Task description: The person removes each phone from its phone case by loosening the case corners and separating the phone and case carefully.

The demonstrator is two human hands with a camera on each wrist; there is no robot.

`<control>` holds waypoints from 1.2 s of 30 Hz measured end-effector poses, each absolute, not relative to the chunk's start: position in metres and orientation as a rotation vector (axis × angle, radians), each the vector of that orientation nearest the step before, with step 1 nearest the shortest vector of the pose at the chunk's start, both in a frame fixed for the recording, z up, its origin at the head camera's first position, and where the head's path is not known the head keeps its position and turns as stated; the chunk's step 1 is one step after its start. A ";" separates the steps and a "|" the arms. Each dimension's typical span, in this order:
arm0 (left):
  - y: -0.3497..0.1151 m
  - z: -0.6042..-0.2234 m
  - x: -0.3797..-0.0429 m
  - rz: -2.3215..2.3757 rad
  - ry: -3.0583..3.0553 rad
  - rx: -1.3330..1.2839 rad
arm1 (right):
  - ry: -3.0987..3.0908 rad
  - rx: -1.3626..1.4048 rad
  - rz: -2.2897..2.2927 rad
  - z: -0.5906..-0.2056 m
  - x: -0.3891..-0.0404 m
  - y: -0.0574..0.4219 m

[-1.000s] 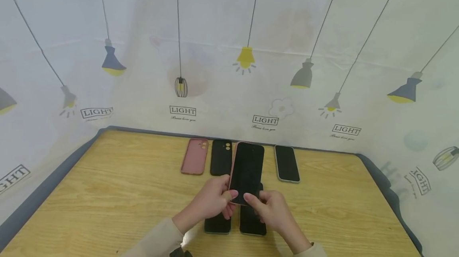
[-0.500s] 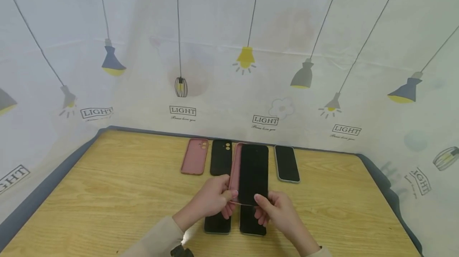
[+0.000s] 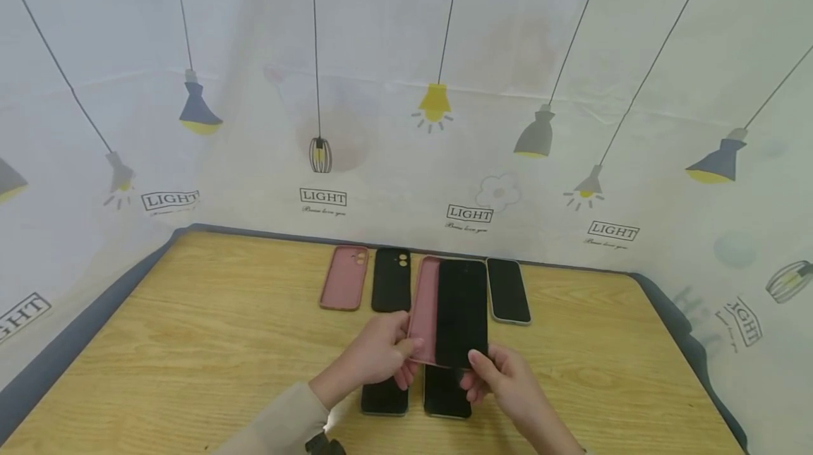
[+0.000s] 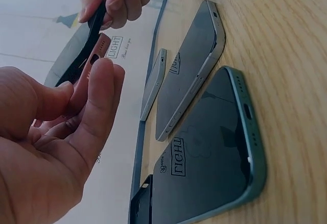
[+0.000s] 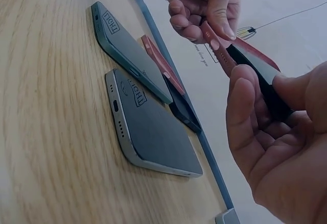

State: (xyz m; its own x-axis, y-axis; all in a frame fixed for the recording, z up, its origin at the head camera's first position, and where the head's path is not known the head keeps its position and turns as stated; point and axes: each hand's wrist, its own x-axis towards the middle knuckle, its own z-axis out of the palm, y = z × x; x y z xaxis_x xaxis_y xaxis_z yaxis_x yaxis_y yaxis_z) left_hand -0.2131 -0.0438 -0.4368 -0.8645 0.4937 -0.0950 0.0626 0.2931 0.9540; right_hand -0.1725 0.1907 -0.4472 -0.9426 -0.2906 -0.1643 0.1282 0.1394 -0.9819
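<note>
In the head view my left hand (image 3: 377,350) pinches the lower left corner of a pink phone case (image 3: 423,307), its open side up. My right hand (image 3: 508,379) grips the lower right corner of a black phone (image 3: 462,314), thumb on the screen and fingers below. The phone overlaps the right part of the case, leaving a strip of pink inside showing on the left. Both wrist views show the phone (image 4: 92,38) tilted against the case (image 5: 218,48), lifted above the table. Part of the case lies hidden behind the phone.
Two phones, one green-edged (image 3: 384,398) and one silver-edged (image 3: 447,393), lie on the wooden table (image 3: 209,342) below my hands. Behind are another pink case (image 3: 344,278), a black case (image 3: 391,278) and a light-edged phone (image 3: 508,290). A printed curtain (image 3: 381,88) borders the back.
The black phone has slid right with my right hand, uncovering more of the pink case. My left hand, still holding the case, has hardly moved.
</note>
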 end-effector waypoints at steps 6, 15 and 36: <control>-0.042 -0.434 -0.215 1.594 2.197 0.470 | 2.117 -0.091 -1.831 -0.445 -0.169 0.200; -0.042 -0.433 -0.218 1.601 2.212 0.457 | 2.107 -0.044 -1.802 -0.445 -0.168 0.210; -0.042 -0.430 -0.226 1.565 2.276 0.433 | 2.123 0.025 -1.732 -0.449 -0.160 0.228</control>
